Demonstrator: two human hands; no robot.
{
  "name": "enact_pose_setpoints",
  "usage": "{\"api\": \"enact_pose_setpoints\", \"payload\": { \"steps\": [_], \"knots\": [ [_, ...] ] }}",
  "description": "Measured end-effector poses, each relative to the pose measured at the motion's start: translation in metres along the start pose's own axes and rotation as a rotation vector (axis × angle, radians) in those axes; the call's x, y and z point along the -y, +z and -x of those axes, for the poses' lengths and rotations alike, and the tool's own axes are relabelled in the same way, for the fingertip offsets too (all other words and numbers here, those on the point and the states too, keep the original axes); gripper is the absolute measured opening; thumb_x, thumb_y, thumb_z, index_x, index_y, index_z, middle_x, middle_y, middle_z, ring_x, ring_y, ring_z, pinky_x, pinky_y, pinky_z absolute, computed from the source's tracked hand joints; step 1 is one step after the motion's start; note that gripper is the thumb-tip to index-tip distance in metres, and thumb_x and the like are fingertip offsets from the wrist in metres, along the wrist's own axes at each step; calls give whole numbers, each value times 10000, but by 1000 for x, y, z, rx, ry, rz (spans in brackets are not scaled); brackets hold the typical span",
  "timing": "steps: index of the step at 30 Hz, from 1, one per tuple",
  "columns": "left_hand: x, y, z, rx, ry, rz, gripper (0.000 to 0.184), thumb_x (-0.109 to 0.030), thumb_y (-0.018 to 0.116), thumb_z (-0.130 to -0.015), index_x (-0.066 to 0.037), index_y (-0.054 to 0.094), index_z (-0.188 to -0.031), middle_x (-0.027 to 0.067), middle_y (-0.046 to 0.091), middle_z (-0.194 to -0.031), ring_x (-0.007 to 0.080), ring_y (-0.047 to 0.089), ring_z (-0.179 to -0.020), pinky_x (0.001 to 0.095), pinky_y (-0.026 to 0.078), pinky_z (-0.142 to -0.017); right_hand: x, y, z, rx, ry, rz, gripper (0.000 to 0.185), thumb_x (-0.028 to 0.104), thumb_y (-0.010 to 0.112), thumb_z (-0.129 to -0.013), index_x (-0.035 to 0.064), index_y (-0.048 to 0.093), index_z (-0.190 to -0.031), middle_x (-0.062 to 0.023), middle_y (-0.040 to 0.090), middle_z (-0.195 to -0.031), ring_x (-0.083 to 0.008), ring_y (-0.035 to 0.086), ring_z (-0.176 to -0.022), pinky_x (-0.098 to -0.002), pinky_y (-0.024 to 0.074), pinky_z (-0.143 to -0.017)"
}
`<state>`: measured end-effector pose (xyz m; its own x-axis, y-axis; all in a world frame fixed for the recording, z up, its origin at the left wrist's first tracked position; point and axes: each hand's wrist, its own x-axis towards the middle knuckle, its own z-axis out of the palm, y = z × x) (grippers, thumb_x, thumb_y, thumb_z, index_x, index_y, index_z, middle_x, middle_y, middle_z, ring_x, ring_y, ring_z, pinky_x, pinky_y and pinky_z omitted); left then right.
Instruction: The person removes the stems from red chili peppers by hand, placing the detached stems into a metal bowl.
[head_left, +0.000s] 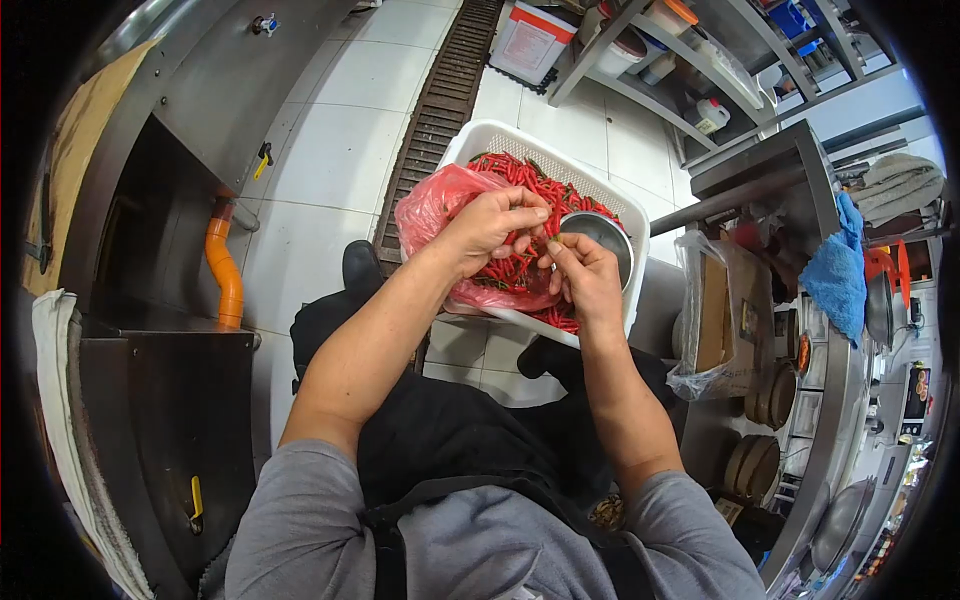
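Observation:
A white plastic basket (pixel 632 215) holds a heap of red chillies (pixel 510 272) with some green stems. A pink plastic bag (pixel 420 215) lies in its left part, and a round metal bowl (pixel 608 236) sits among the chillies on the right. Above the heap, my left hand (pixel 497 228) has its thumb and fingers pinched together around a red chilli. My right hand (pixel 582 268), close beside it, pinches at the stem end of a chilli near the bowl's edge. The fingertips of both hands are nearly touching.
A dark floor grate (pixel 440 110) runs behind the basket across white tiles. To the left stand steel kitchen units with an orange pipe (pixel 222 262). On the right are a box in clear plastic (pixel 722 315), a blue cloth (pixel 838 270) and metal shelving (pixel 690 60).

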<state>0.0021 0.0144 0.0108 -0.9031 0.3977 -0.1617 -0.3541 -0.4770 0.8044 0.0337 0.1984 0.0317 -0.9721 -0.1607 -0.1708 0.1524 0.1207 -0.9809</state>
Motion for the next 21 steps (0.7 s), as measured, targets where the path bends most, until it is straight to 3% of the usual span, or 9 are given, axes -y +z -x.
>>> {"api": "enact_pose_setpoints", "payload": {
  "steps": [8, 11, 12, 14, 15, 18, 21],
  "knots": [
    [3, -9, -3, 81, -82, 94, 144, -196, 590, -961, -54, 600, -983, 31, 605, -803, 70, 537, -574, 163, 305, -371, 1, 6, 7, 7, -112, 149, 188, 84, 629, -921, -56, 666, -1041, -86, 697, -768, -81, 555, -509, -223, 415, -464],
    [22, -15, -14, 6, -114, 65, 113, -164, 590, -943, -56, 602, -972, 43, 612, -810, 80, 549, -599, 177, 311, -370, -5, 10, 9, 45, -529, 544, 164, 86, 647, -904, -28, 702, -1008, -108, 708, -767, -98, 617, -593, -252, 488, -560],
    [18, -12, -11, 8, -114, 65, 113, -164, 590, -943, -56, 602, -972, 43, 612, -810, 80, 549, -599, 177, 311, -370, -3, 12, 12, 43, -529, 545, 164, 86, 647, -904, -28, 702, -1008, -108, 708, -767, -98, 617, -593, -252, 488, -560],
    [7, -7, -6, 16, -113, 250, 117, -148, 610, -904, -59, 572, -969, 38, 625, -792, 69, 517, -523, 178, 288, -366, 6, 14, 18, 29, -262, 415, 170, 91, 636, -914, -36, 695, -1011, -96, 701, -732, -82, 597, -584, -244, 469, -539],
    [2, -6, -4, 19, -113, 247, 117, -148, 610, -904, -59, 572, -969, 38, 625, -792, 69, 517, -523, 178, 288, -366, 8, 13, 17, 3, -241, 374, 177, 102, 618, -929, -37, 692, -1012, -82, 686, -698, -74, 585, -574, -242, 453, -515],
    [-7, -4, 2, 0, -83, 160, 148, -135, 614, -868, -59, 570, -988, 30, 622, -795, 70, 519, -520, 180, 292, -378, 2, 3, 14, -54, -122, 340, 188, 116, 604, -943, -34, 690, -1014, -62, 669, -666, -67, 573, -564, -236, 437, -502],
    [-7, 3, 8, 99, -72, -110, 164, -172, 624, -891, -56, 575, -995, 20, 609, -782, 55, 520, -523, 165, 276, -372, 4, 1, 16, -64, -154, 460, 187, 107, 597, -936, -42, 688, -1005, -78, 649, -631, -102, 595, -554, -262, 453, -519]
  ]
}}
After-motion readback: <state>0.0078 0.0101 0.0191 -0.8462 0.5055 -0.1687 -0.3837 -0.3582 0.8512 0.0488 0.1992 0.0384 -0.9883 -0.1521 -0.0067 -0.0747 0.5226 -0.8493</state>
